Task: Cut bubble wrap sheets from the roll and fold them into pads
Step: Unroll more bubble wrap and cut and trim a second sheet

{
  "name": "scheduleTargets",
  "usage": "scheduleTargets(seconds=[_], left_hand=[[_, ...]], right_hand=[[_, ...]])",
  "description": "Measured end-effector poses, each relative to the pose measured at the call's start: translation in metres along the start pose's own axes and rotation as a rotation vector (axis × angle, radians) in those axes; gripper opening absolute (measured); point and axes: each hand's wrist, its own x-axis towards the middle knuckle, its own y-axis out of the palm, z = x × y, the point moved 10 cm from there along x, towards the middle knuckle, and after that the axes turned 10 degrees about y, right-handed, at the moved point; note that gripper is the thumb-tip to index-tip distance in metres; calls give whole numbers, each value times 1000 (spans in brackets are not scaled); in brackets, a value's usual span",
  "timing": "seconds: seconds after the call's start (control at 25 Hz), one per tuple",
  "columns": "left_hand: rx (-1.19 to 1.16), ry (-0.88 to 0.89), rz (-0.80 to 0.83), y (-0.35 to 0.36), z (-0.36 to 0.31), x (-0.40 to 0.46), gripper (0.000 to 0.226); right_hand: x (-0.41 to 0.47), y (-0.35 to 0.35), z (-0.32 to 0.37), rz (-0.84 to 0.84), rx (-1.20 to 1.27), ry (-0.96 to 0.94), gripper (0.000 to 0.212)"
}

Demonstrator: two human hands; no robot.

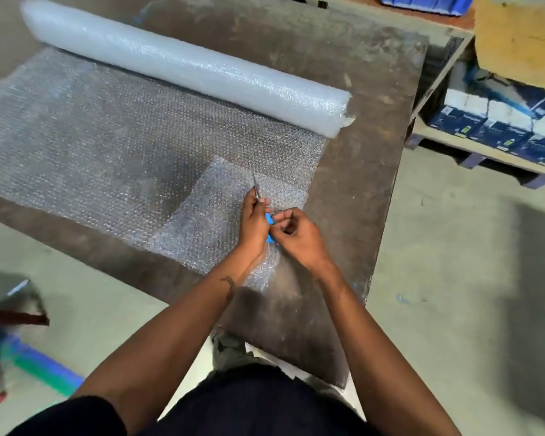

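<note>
Blue-handled scissors [266,220] sit mostly hidden between left hand [255,220], gripping them, and curled right hand [296,236]; its hold is unclear. One roll [183,66], upper left.

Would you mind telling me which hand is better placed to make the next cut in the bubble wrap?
Left, probably: the left hand holds the blue-handled scissors, blades over the sheet. The right hand only touches the handle.

Both hands close together, left hand [254,220] gripping, right hand [298,234] seemingly pinching
</note>
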Motion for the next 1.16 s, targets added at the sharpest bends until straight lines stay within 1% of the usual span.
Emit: scheduleTargets(seconds=[0.12,0.24,0.32,0.4,0.44,0.52,0.64,0.76,0.84,0.92,1.0,1.04,1.16], left_hand=[[-30,71,-94,11,5,-30,40],[-131,88,-168,22,7,-61,32],[-192,82,-187,27,7,-72,28],[-184,109,-225,24,2,-73,24],[-180,118,-236,24,0,-70,24],[-168,118,-238,25,-5,-62,26],[-153,75,-282,19,-2,-47,24],[-96,71,-282,17,-3,-27,23],[16,86,-278,17,-10,-18,29],[124,97,-273,24,-14,-11,34],[183,100,-256,35,-12,-5,32],[259,113,-272,39,-9,-2,31],[565,200,-334,52,-4,-3,28]], right_hand=[[1,-13,-15,181,-62,25,25],[-7,-21,-17,340,-176,-65,12],[-11,-22,-11,464,-232,-138,18],[-12,-19,-7,626,-262,-126,10],[-6,-20,-8,672,-272,-110,12],[12,-21,-11,685,-313,-70,22],[38,-18,-7,680,-345,-49,26],[56,-15,-2,711,-362,-43,23],[65,-18,-1,714,-356,-10,17],[73,-21,-1,723,-350,-10,20],[85,-25,0,734,-330,-10,22],[94,-27,-1,747,-329,-9,23],[115,-38,-1,794,-354,31,50]])
